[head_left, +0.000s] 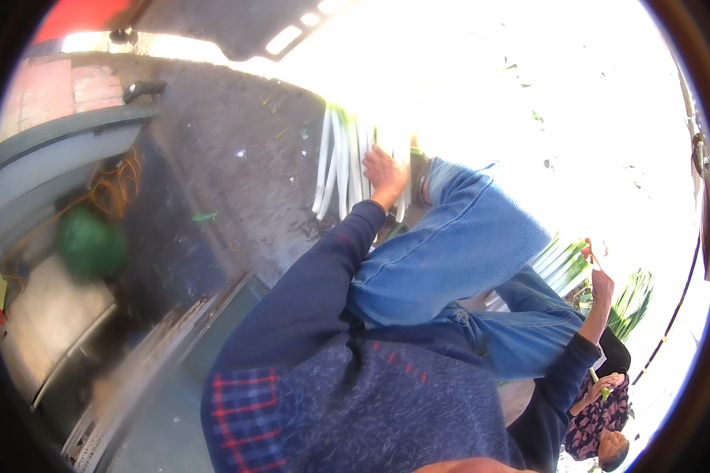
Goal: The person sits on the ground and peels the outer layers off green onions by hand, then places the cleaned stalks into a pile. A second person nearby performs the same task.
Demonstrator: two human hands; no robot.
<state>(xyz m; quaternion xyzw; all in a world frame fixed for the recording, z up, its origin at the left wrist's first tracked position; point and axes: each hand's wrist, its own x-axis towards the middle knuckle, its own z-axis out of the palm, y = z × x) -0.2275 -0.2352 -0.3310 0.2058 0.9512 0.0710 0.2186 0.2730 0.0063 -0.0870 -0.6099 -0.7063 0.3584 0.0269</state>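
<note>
Long white-stemmed leeks (338,168) lie side by side on the dark ground beyond my knees, their green tops fading into glare. My left hand (387,172) is on them, fingers curled over several stalks, with more white stems on both sides of it. Past my other knee, my right hand (600,282) is raised beside a second bunch of leeks (562,266). Strong light washes out its fingers, and a thin orange strip (595,257) shows at them. Whether the fingers grip that strip is unclear.
At lower right a person in a floral top (597,420) holds a green-and-white stalk (604,393). Thin green stalks (632,304) lie near them. To my left are a green bundle (90,243), orange cord (115,189) and a grey ledge (65,139). Loose leaves dot the bright ground.
</note>
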